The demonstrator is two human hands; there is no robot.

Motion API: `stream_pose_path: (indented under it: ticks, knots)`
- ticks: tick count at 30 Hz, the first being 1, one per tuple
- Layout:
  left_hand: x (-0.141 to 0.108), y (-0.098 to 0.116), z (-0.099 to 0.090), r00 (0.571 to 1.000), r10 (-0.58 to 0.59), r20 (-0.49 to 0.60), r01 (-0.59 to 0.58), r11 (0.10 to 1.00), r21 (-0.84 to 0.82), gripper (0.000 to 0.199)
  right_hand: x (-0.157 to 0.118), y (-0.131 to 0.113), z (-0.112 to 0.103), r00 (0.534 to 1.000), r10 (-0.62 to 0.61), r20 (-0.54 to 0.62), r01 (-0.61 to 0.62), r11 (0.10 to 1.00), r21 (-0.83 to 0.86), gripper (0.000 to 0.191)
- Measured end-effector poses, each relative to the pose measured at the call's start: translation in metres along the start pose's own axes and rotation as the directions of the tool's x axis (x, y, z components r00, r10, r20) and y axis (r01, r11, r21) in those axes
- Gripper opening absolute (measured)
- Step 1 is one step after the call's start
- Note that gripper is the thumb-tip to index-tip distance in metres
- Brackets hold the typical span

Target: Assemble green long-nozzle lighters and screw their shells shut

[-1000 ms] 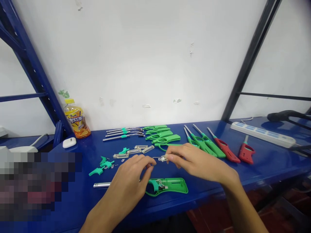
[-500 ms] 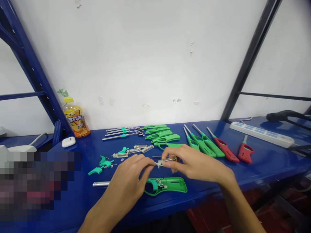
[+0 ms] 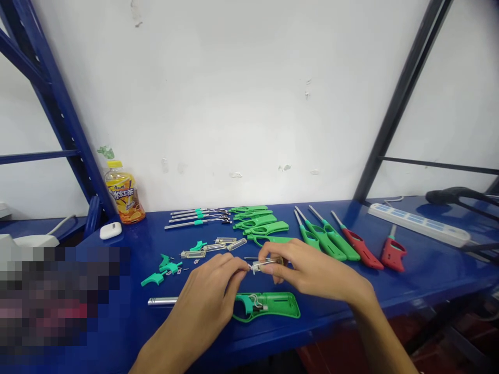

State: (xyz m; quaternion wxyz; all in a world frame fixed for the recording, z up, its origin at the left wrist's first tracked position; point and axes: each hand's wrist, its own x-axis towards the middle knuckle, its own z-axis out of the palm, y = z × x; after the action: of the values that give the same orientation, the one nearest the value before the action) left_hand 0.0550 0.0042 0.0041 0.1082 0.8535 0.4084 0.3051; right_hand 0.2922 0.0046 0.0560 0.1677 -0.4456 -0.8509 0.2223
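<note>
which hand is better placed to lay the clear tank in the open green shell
Probably the right hand: it holds the tank by its body, near the wide end of the shell; the left hand is only at the tank's tip.

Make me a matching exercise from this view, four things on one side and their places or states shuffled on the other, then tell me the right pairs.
Column one:
1. Clear lighter fuel tank
2. Green lighter handle shell
3. Yellow-capped drink bottle
4. White power strip

Column two:
A. Right of the dark rack post
B. Lying open, with wires showing inside
C. Beside the blue rack post
D. Held in the right hand

Right pairs: 1-D, 2-B, 3-C, 4-A.
</note>
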Motion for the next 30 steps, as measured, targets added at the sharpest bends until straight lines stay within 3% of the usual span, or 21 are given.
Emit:
stream_pose_path:
  ticks: [20, 25, 30]
  knots:
    - [0.0020, 0.0014, -0.0018, 0.999, -0.037, 0.006, 0.037, 0.999, -0.017, 0.021, 0.0019, -0.0023, 0.0038, 1.000, -0.008, -0.007, 0.008, 1.000, 0.026, 0.015]
    - [0.0047, 0.0006, -0.0029, 0.995, -0.087, -0.044, 0.080, 0.987, -0.142, 0.019, 0.0023, -0.0006, 0.0038, 0.992, -0.069, -0.109, 0.063, 0.996, -0.059, 0.010]
    - [0.0070, 0.0051, -0.0079, 0.983, -0.184, -0.020, 0.170, 0.942, -0.289, 0.019, 0.0043, 0.0042, 0.0040, 0.978, -0.127, -0.166, 0.122, 0.992, -0.042, 0.006]
